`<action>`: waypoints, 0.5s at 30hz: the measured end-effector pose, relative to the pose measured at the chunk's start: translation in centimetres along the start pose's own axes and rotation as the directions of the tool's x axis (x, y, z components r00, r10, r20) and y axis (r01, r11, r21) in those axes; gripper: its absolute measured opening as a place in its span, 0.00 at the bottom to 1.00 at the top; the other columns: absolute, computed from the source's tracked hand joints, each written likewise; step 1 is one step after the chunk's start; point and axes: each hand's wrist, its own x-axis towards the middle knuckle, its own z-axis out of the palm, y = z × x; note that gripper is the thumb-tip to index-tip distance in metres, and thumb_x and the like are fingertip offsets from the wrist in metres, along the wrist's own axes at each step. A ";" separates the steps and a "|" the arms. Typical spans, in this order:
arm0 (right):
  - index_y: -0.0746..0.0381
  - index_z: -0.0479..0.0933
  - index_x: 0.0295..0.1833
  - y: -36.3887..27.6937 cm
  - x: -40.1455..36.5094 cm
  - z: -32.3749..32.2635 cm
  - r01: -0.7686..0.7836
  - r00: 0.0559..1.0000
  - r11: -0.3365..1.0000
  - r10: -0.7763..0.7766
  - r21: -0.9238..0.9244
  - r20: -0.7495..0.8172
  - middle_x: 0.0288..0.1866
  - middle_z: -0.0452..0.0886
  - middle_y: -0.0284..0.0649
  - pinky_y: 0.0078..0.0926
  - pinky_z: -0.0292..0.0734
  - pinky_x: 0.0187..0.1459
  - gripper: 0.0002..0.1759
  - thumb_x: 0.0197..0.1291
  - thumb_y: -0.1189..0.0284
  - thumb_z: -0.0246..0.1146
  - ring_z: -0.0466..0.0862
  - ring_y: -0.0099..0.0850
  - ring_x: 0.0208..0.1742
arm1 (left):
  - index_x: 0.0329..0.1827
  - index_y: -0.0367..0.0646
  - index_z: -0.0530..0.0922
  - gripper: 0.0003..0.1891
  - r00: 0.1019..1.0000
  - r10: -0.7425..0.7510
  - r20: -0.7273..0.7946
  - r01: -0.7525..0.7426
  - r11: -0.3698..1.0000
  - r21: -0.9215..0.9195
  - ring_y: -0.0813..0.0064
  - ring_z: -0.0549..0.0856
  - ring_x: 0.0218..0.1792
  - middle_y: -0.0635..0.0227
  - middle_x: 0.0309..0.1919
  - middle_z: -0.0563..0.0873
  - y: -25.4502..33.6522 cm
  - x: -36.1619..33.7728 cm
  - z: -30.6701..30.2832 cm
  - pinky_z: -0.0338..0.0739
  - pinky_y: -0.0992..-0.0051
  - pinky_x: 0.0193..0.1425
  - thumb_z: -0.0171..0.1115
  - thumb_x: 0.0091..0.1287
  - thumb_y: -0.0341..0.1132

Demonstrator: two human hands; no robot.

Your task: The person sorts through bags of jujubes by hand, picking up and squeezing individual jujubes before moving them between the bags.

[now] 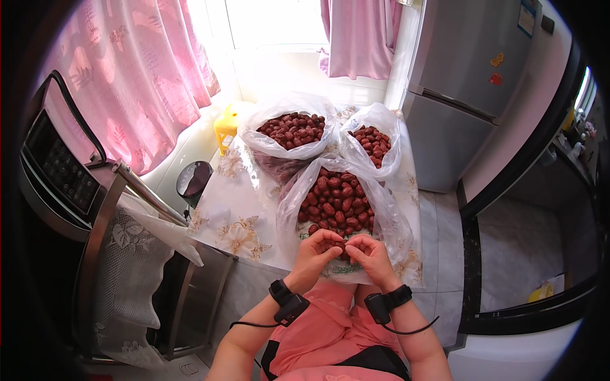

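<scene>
My left hand (319,252) and my right hand (372,255) meet over the near edge of an open plastic bag (389,222) of dried red dates (338,202). Thumb and fingertips of both hands are pinched together around a red date (344,249), mostly covered by the fingers. Beyond them, a second clear bag (251,120) bulges with dark red dates (293,129). To its right stands a smaller bag (389,120) of lighter red dates (372,145). Each wrist wears a black strapped device with a cable.
The bags stand on a table with a flowered cloth (238,235). A yellow plastic holder (225,124) and a dark round-lidded bin (194,180) are at its left. A grey fridge (454,120) rises at the right. A black appliance (60,168) stands at the far left.
</scene>
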 end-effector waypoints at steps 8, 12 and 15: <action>0.66 0.81 0.43 -0.1 0.0 0.0 0.002 1.000 1.000 -0.002 0.008 0.007 0.41 0.81 0.32 0.16 0.75 0.38 0.05 0.65 0.75 0.68 0.79 0.18 0.36 | 0.50 0.37 0.78 0.13 1.000 -0.001 -0.027 0.001 1.000 0.004 0.82 0.82 0.49 0.71 0.47 0.82 -0.1 0.0 0.0 0.77 0.79 0.57 0.68 0.65 0.22; 0.66 0.81 0.42 -0.1 0.0 0.1 0.018 1.000 1.000 -0.018 -0.001 0.011 0.42 0.80 0.32 0.16 0.75 0.38 0.05 0.65 0.76 0.67 0.79 0.18 0.36 | 0.50 0.37 0.78 0.12 1.000 0.011 -0.025 -0.011 1.000 -0.002 0.82 0.81 0.50 0.71 0.47 0.82 -0.4 0.0 -0.1 0.77 0.79 0.57 0.68 0.65 0.21; 0.67 0.81 0.42 -0.1 0.0 0.1 0.016 1.000 1.000 -0.016 -0.008 0.009 0.43 0.80 0.32 0.16 0.75 0.39 0.05 0.65 0.76 0.67 0.79 0.18 0.37 | 0.50 0.37 0.78 0.12 1.000 0.009 -0.022 -0.009 1.000 -0.007 0.82 0.81 0.50 0.71 0.47 0.82 -0.4 0.1 -0.2 0.78 0.79 0.57 0.68 0.65 0.21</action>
